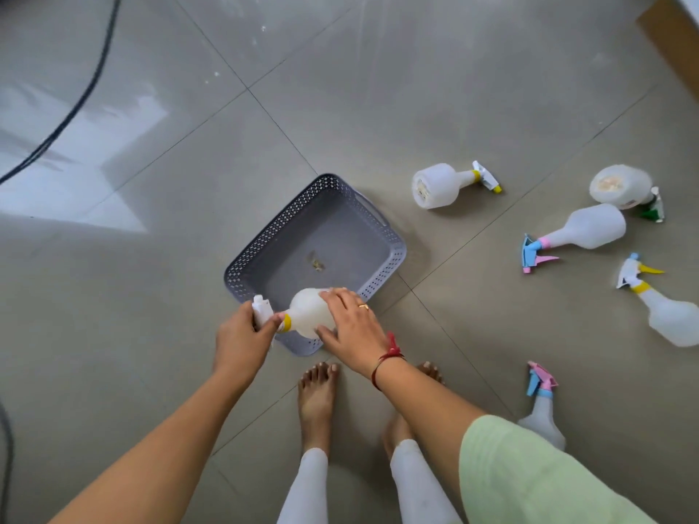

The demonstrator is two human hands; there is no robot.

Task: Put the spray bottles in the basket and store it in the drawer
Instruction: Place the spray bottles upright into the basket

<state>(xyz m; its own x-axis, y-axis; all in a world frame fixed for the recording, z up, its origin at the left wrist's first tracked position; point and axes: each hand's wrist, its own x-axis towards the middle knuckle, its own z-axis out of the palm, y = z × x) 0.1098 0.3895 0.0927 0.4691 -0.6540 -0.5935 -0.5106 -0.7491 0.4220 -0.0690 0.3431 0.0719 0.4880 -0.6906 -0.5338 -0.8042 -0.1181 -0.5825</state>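
Observation:
A grey perforated basket (264,236) sits on the tiled floor in front of my feet, with nothing but a small speck inside. Over its near corner I hold a white spray bottle with a yellow collar (306,310), lying sideways. My left hand (242,336) grips its white trigger head. My right hand (350,325) curls over the bottle's body. Several more spray bottles lie on the floor to the right: one with a yellow nozzle (438,185), one with a green trigger (620,185), one pink-and-blue (590,226), another yellow (665,315) and a near pink-and-blue one (542,406).
A black cable (81,96) runs across the floor at the far left. A brown cardboard edge (669,35) shows at the top right corner. My bare feet (317,395) stand just behind the basket. No drawer is in view.

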